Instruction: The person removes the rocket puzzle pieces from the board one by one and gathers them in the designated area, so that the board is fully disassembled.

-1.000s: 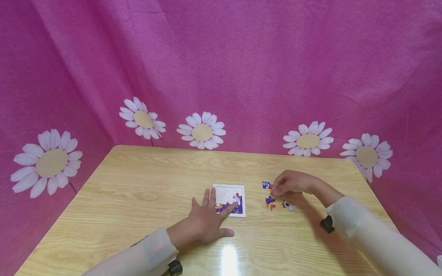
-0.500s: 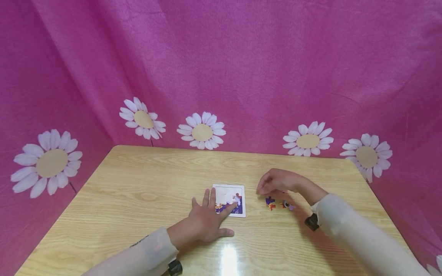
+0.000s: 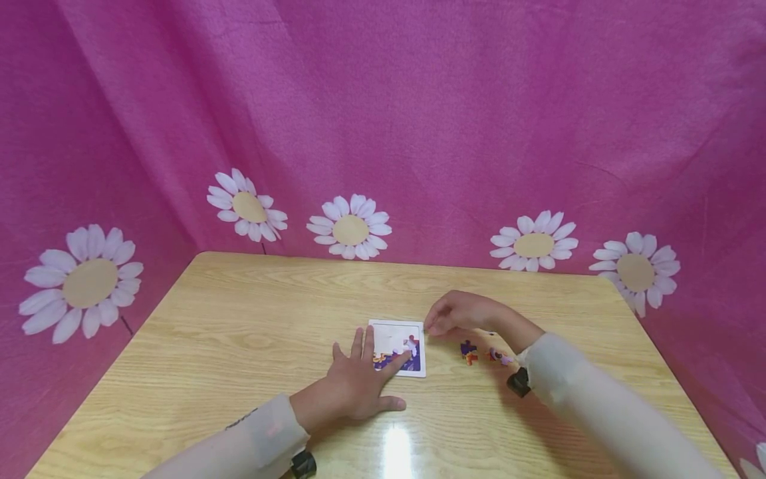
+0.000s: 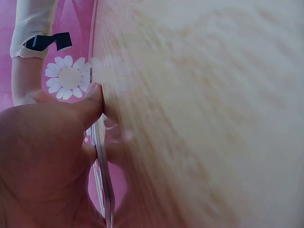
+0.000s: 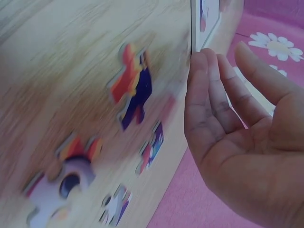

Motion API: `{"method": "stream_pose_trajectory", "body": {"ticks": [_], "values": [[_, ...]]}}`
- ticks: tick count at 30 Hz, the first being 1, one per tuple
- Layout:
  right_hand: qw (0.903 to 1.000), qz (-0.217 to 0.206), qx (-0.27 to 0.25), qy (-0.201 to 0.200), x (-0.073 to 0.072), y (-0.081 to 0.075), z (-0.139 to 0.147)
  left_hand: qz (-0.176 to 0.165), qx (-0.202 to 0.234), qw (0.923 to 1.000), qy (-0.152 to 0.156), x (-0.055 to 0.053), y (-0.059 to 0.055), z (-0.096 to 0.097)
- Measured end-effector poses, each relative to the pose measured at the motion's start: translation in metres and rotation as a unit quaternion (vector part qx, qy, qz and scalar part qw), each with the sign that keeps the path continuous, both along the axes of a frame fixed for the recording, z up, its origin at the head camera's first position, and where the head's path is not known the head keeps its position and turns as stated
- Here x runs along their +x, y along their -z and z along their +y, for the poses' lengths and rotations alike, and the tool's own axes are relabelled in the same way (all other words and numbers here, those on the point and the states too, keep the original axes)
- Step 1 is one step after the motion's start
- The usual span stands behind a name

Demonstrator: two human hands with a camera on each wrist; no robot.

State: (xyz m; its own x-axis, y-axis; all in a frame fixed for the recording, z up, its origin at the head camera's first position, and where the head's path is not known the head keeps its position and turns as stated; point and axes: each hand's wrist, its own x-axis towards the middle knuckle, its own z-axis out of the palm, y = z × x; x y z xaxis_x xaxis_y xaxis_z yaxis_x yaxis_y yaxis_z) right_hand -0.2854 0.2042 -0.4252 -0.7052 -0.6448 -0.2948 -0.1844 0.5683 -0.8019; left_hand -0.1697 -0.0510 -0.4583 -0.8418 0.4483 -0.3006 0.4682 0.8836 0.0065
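A small square jigsaw board (image 3: 391,332) with a white frame lies mid-table, its lower part filled with purple and orange pieces. My left hand (image 3: 353,389) rests over its left and lower side with fingers spread, hiding part of the picture. In the left wrist view the board's thin edge (image 4: 105,192) shows beside that hand. At the board's upper right edge, the fingertips of my right hand (image 3: 467,313) touch or almost touch the frame. The right wrist view shows these fingers (image 5: 197,99) gently bent, the thumb apart, and no piece between them.
Several loose jigsaw pieces lie right of the board: a purple-orange one (image 3: 469,353), a pale one with an eye (image 5: 71,185), a red-blue one (image 5: 151,148) and a small white-purple one (image 5: 116,206). A pink curtain (image 3: 383,120) borders the wooden table (image 3: 257,313).
My right hand has moved left from beside the loose pieces to the board's right edge, its forearm now passing over the far pieces. The left hand and the board have stayed put.
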Motion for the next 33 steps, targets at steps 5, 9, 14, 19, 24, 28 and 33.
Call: {"method": "stream_pose_trajectory", "body": {"ticks": [5,9,14,19,24,28,33], "values": [[0.9998,-0.011,-0.018,-0.005,-0.001,0.003,-0.011,-0.002,0.002,1.0000,-0.001,0.000,0.000,0.000],[0.9998,-0.008,-0.020,-0.002,-0.002,0.006,-0.020,-0.003,0.004,1.0000,0.001,0.000,0.000,0.000],[0.9995,-0.019,-0.027,0.006,-0.002,0.009,-0.029,-0.001,0.003,1.0000,0.002,0.000,0.001,0.000],[0.9993,-0.025,-0.020,0.020,-0.001,0.012,-0.035,-0.004,0.005,1.0000,0.001,0.000,0.002,0.000],[0.9995,-0.010,-0.003,0.030,-0.002,0.016,-0.040,-0.005,0.005,1.0000,0.002,-0.001,0.003,-0.001],[0.9986,0.018,0.029,0.041,-0.003,0.017,-0.044,-0.011,0.006,0.9999,-0.001,-0.001,0.002,-0.001],[0.9958,0.047,0.063,0.047,-0.004,0.017,-0.050,-0.015,0.009,0.9998,-0.001,-0.001,0.000,-0.001]]}}
